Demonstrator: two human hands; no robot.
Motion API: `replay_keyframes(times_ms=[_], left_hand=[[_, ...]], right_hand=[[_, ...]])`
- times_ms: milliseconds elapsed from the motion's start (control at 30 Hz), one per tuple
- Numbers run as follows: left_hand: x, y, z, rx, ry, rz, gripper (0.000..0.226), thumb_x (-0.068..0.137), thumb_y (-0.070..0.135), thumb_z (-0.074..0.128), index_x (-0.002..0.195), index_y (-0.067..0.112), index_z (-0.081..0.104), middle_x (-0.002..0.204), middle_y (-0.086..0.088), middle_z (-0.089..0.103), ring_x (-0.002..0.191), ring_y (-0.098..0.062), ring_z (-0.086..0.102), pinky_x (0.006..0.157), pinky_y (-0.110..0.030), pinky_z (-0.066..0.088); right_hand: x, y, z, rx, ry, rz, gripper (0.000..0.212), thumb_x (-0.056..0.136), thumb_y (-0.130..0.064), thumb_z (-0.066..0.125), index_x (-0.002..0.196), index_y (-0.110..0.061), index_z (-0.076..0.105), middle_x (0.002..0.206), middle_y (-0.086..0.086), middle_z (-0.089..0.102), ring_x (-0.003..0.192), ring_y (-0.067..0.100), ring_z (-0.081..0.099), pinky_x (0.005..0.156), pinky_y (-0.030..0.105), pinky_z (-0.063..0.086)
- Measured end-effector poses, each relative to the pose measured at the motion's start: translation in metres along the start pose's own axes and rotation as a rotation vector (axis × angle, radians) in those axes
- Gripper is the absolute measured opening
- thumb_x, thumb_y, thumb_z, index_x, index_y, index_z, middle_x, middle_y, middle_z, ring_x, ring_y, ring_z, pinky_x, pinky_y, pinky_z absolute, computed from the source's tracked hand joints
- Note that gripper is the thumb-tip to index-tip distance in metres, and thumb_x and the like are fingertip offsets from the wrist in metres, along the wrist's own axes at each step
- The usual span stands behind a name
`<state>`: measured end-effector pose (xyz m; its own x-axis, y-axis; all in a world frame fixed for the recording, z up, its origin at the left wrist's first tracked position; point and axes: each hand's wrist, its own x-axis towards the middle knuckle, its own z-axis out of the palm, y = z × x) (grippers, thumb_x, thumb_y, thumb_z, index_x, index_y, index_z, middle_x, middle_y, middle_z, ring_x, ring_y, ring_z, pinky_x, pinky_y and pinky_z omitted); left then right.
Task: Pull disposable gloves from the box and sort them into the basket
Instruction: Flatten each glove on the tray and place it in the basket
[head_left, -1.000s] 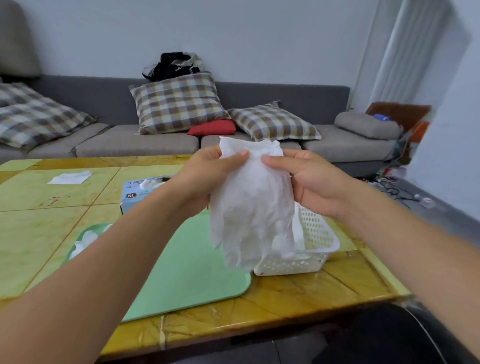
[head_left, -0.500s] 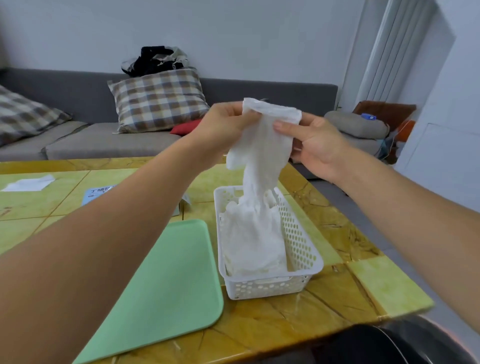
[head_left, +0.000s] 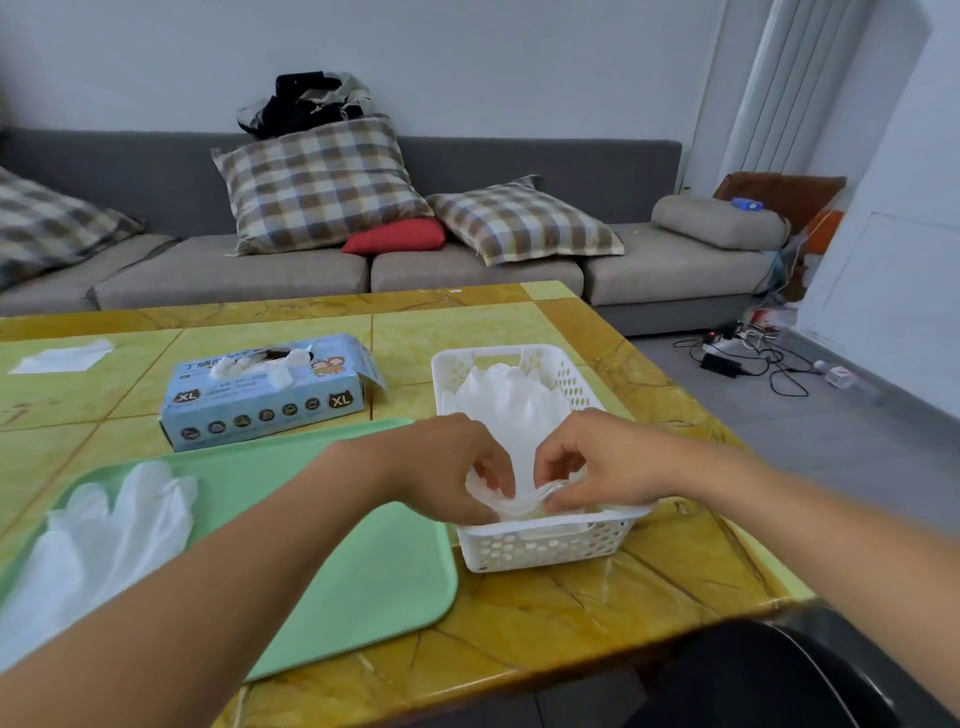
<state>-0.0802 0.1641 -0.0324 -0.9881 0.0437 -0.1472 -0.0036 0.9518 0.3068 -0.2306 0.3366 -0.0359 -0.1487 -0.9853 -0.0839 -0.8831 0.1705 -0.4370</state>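
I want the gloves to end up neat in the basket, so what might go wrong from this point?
Both hands, left hand and right hand, pinch the glove at the near end of the basket; letting go unevenly may leave its cuff draped over the rim. The light basket sits close to the table edge, so a tug could slide it. Another glove lies on the green tray, unsorted and easy to forget.

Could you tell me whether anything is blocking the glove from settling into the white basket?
Nothing visible does. Both the left hand and right hand pinch the glove at the near end of the basket; it already lies inside, on top of the white gloves stacked there.
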Motion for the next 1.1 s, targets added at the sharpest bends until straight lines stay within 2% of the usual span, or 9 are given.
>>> replay_keyframes(times_ms=[167,300,433,500,533,633,767,933,1100], left_hand=[[0.011,0.025,-0.018,-0.087,-0.217,-0.111,0.027,0.095,0.036,0.056,0.113,0.026,0.073,0.114,0.011,0.071,0.111,-0.010,0.060,0.104,-0.034,0.046],[0.022,0.024,-0.031,0.227,0.111,-0.139,0.028,0.093,0.044,0.060,0.106,0.022,0.072,0.105,0.002,0.071,0.101,-0.019,0.064,0.085,-0.033,0.050],[0.038,0.034,-0.022,0.532,-0.006,-0.335,0.066,0.076,0.065,0.074,0.126,0.025,0.057,0.102,0.001,0.059,0.099,-0.023,0.062,0.077,-0.032,0.041],[0.056,0.034,-0.012,0.435,-0.174,-0.424,0.084,0.071,0.072,0.074,0.138,0.028,0.050,0.116,0.003,0.062,0.110,-0.024,0.062,0.084,-0.033,0.046],[0.064,0.032,-0.007,0.399,-0.229,-0.453,0.086,0.071,0.071,0.074,0.142,0.029,0.048,0.124,0.004,0.062,0.114,-0.024,0.061,0.088,-0.034,0.046],[0.076,0.027,0.002,0.389,-0.273,-0.468,0.074,0.078,0.065,0.071,0.140,0.029,0.052,0.124,0.005,0.062,0.115,-0.023,0.060,0.088,-0.034,0.045],[0.065,0.029,0.001,0.454,-0.256,-0.435,0.070,0.082,0.070,0.064,0.135,0.024,0.055,0.123,0.002,0.062,0.114,-0.023,0.060,0.088,-0.033,0.047],[-0.008,0.020,-0.040,0.233,0.096,-0.296,0.059,0.088,0.067,0.057,0.128,0.024,0.061,0.121,0.006,0.064,0.108,-0.016,0.059,0.091,-0.035,0.050],[-0.106,-0.034,-0.052,0.051,0.225,-0.392,0.015,0.094,0.045,0.064,0.093,0.030,0.065,0.092,0.013,0.066,0.085,-0.008,0.057,0.070,-0.022,0.042]], right_hand=[[0.004,-0.012,-0.011,-0.077,-0.213,0.043,0.012,0.088,-0.028,0.075,0.094,-0.019,0.078,0.086,-0.008,0.076,0.079,0.007,0.069,0.081,0.035,0.058],[0.021,-0.020,-0.037,-0.077,-0.061,0.108,0.027,0.085,-0.039,0.079,0.103,-0.019,0.078,0.089,-0.015,0.075,0.078,0.003,0.065,0.074,0.024,0.052],[0.058,-0.022,-0.020,-0.402,-0.228,0.268,0.123,0.053,-0.061,0.092,0.155,-0.033,0.030,0.158,-0.011,0.033,0.146,0.016,0.033,0.111,0.040,0.042],[0.072,-0.020,-0.008,-0.527,-0.378,0.390,0.139,0.055,-0.066,0.089,0.160,-0.034,0.005,0.167,-0.010,-0.002,0.155,0.022,0.004,0.115,0.050,0.035],[0.080,-0.014,-0.005,-0.544,-0.390,0.441,0.140,0.056,-0.066,0.088,0.160,-0.032,0.000,0.167,-0.006,-0.005,0.155,0.024,0.008,0.113,0.049,0.037],[0.091,-0.001,0.003,-0.518,-0.364,0.466,0.135,0.053,-0.062,0.089,0.157,-0.029,0.009,0.157,0.003,0.030,0.138,0.028,0.041,0.104,0.044,0.045],[0.078,-0.005,-0.001,-0.382,-0.314,0.347,0.101,0.069,-0.044,0.089,0.149,-0.032,0.028,0.146,-0.006,0.040,0.134,0.022,0.045,0.103,0.039,0.044],[0.058,-0.053,-0.036,-0.431,-0.106,0.347,0.093,0.072,-0.055,0.083,0.150,-0.028,0.039,0.142,-0.006,0.052,0.125,0.021,0.052,0.095,0.036,0.048],[0.078,-0.159,-0.003,-0.389,0.078,-0.064,0.043,0.086,-0.047,0.074,0.117,-0.019,0.066,0.109,-0.004,0.068,0.093,0.017,0.061,0.081,0.037,0.053]])
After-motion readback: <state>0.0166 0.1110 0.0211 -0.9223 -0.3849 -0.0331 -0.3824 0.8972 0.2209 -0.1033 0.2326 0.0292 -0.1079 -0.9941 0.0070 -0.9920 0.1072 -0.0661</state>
